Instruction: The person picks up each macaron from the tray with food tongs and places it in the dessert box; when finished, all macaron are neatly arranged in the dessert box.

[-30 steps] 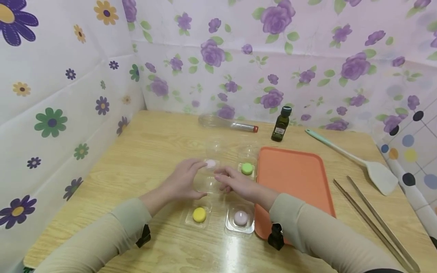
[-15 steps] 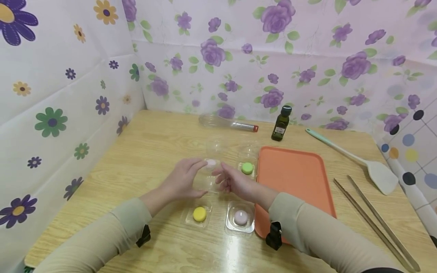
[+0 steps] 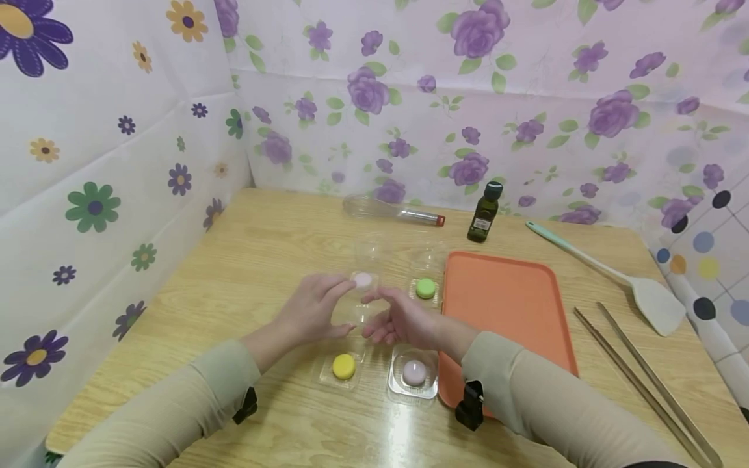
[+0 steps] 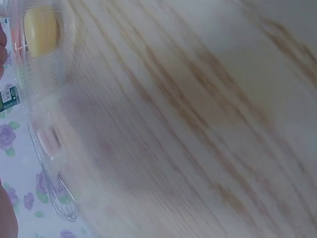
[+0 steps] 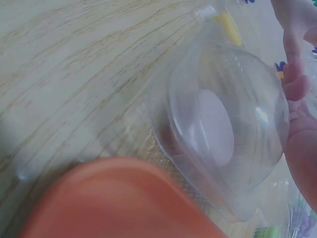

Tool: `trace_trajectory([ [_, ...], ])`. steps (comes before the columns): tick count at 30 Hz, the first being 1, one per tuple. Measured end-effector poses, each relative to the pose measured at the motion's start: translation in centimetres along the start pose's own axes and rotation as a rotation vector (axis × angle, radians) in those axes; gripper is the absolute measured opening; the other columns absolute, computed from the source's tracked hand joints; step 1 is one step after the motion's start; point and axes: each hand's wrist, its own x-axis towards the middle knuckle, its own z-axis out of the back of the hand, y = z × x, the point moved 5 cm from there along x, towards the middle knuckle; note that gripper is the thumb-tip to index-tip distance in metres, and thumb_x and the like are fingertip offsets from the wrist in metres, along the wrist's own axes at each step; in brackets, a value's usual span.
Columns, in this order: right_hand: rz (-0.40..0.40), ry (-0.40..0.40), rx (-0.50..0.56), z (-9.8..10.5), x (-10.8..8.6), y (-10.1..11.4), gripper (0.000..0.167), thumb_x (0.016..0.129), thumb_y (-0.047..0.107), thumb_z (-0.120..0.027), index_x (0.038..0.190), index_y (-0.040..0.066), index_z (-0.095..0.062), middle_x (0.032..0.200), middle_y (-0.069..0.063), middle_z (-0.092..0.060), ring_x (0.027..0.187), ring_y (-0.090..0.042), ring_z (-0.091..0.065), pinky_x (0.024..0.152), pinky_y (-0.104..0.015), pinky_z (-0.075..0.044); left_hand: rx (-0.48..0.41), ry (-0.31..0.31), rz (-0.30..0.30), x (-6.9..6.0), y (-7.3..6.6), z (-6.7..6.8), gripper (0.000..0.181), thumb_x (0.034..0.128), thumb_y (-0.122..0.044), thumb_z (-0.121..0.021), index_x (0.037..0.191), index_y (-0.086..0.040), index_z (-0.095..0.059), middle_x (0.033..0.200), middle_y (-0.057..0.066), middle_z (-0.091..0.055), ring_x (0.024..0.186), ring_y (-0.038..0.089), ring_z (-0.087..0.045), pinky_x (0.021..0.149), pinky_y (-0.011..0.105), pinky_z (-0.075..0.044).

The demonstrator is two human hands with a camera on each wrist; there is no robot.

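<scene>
Four clear plastic boxes, several of them with raised lids, hold macarons: yellow [image 3: 344, 367], lilac [image 3: 414, 373], green [image 3: 425, 288] and pale pink [image 3: 363, 281]. A clear domed lid [image 5: 257, 109] covers the lilac macaron. My left hand [image 3: 313, 305] is curved in a C, with thumb and fingers apart, beside the raised lid [image 3: 358, 316] behind the yellow macaron. Opposite it, my right hand [image 3: 406, 318] has loosely bent fingers with nothing visible in them. Whether either hand touches the transparent lid is unclear.
An orange tray [image 3: 503, 299] lies right of the boxes. Tongs [image 3: 638, 370] and a white spatula [image 3: 655, 302] lie further right. A whisk [image 3: 392, 211] and a dark bottle [image 3: 484, 213] are at the back of the wooden table [image 3: 257, 240].
My right hand's fingers have spread and shifted slightly lower. The left hand keeps nearly the same pose, and the boxes look unmoved. The head view has shifted slightly.
</scene>
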Motion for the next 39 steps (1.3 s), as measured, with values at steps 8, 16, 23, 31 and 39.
trace_trajectory([
  [8,0.026,-0.048,-0.009,0.2,0.1,-0.2,0.059,0.095,0.047,-0.031,0.142,0.011,-0.025,0.093,-0.009,-0.058,0.081,-0.019,-0.052,0.07,-0.027,-0.041,-0.007,-0.1,-0.14,-0.4,0.0,-0.1,0.09,0.0537,-0.045,-0.084,0.122,-0.004,-0.041,0.119,0.01,-0.043,0.095,0.024,-0.049,0.077,0.038,-0.044],
  [16,0.116,-0.09,-0.139,0.9,0.3,-0.3,0.052,0.094,0.034,-0.041,0.14,0.013,-0.03,0.108,-0.015,-0.05,0.085,-0.02,-0.047,0.07,-0.028,-0.039,-0.065,0.003,-0.132,-0.5,-0.1,-0.4,0.091,0.0596,-0.051,-0.079,0.126,-0.001,-0.04,0.124,0.013,-0.041,0.104,0.025,-0.046,0.085,0.04,-0.043],
  [23,0.194,-0.094,-0.448,0.9,-0.3,-0.3,0.056,0.093,0.033,-0.055,0.143,0.022,-0.032,0.126,-0.013,-0.049,0.105,-0.027,-0.051,0.083,-0.039,-0.046,-0.322,0.375,0.265,-0.8,1.0,-1.6,0.085,0.072,-0.047,-0.075,0.139,-0.008,-0.04,0.131,0.01,-0.05,0.12,0.026,-0.043,0.102,0.048,-0.033],
  [31,0.214,-0.149,-0.673,0.6,-0.5,-0.4,0.079,0.079,0.043,-0.072,0.142,0.016,-0.033,0.132,0.003,-0.047,0.106,-0.019,-0.05,0.084,-0.034,-0.046,-0.5,0.533,0.398,-1.7,1.5,-2.7,0.08,0.0769,-0.045,-0.071,0.14,-0.007,-0.039,0.126,0.005,-0.053,0.114,0.023,-0.047,0.094,0.045,-0.041],
  [39,0.223,-0.157,-0.767,0.2,-0.6,-0.3,0.085,0.073,0.041,-0.078,0.14,0.012,-0.036,0.134,0.001,-0.046,0.11,-0.021,-0.048,0.088,-0.033,-0.044,-0.521,0.558,0.404,-1.7,1.3,-2.3,0.083,0.0729,-0.045,-0.074,0.14,-0.012,-0.04,0.125,0.003,-0.052,0.112,0.02,-0.045,0.092,0.041,-0.041],
])
